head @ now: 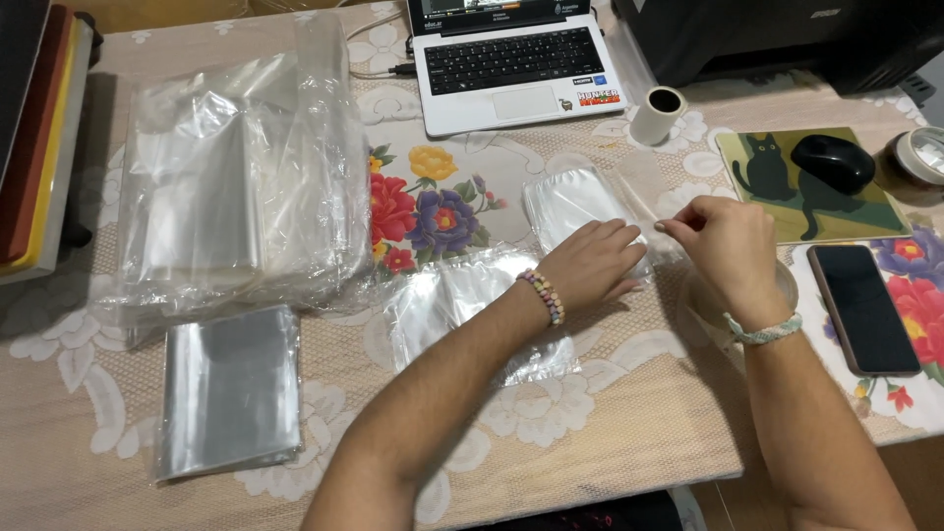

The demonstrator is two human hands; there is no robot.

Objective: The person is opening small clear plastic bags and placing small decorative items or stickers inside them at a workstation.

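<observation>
Head view: left hand lies flat, fingers together, pressing a small clear plastic sleeve on the flowered tablecloth. Right hand pinches a thin strip at the sleeve's edge — best to hold the glossy, slippery film firmly and pull slowly. More crinkled clear bags lie well apart, left.

I see a table covered by a beige lace-patterned tablecloth with printed red, yellow and purple flowers. At the far edge sits an open silver laptop with black keys; beside it a bulky black machine. At the left edge I note a stack of flat boards in red, yellow and white. A green mouse pad with a black cat picture carries a black mouse. Light is even, indoor. Walls and floor are out of view.
</observation>
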